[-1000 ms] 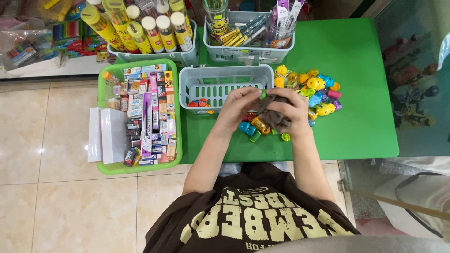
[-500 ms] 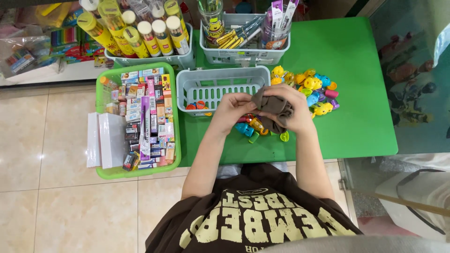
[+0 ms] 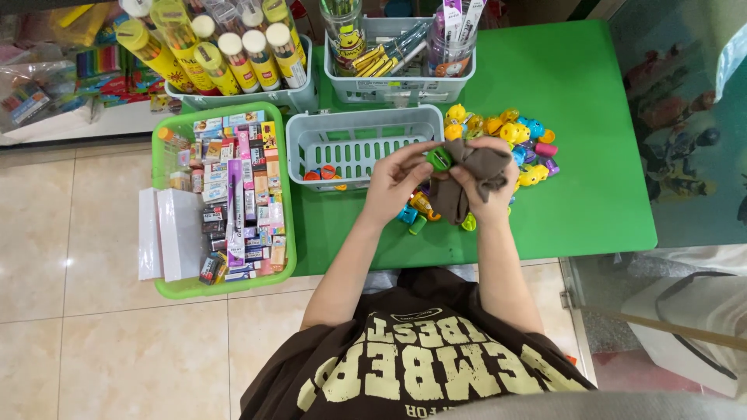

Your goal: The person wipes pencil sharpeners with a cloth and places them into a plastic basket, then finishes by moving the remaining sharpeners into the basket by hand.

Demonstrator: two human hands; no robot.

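My left hand (image 3: 398, 180) pinches a small round green toy (image 3: 439, 159) between its fingertips. My right hand (image 3: 486, 190) clutches a brown cloth (image 3: 476, 173) pressed against that toy. Both hands hover above the green table (image 3: 583, 210), just in front of a grey plastic basket (image 3: 362, 148) that has a few small coloured pieces at its bottom left. A heap of small yellow, blue and pink toys (image 3: 513, 144) lies on the table to the right of my hands, and a few more sit beneath them.
A green basket (image 3: 226, 284) full of small boxed items stands at the left, with white packs on its left side. Two grey baskets at the back contain tall tubes (image 3: 226, 54) and pens (image 3: 405, 54). Tiled floor lies on the left.
Both hands have lifted slightly with the cloth, and the green toy now shows between my left fingertips. The view has shifted a little.
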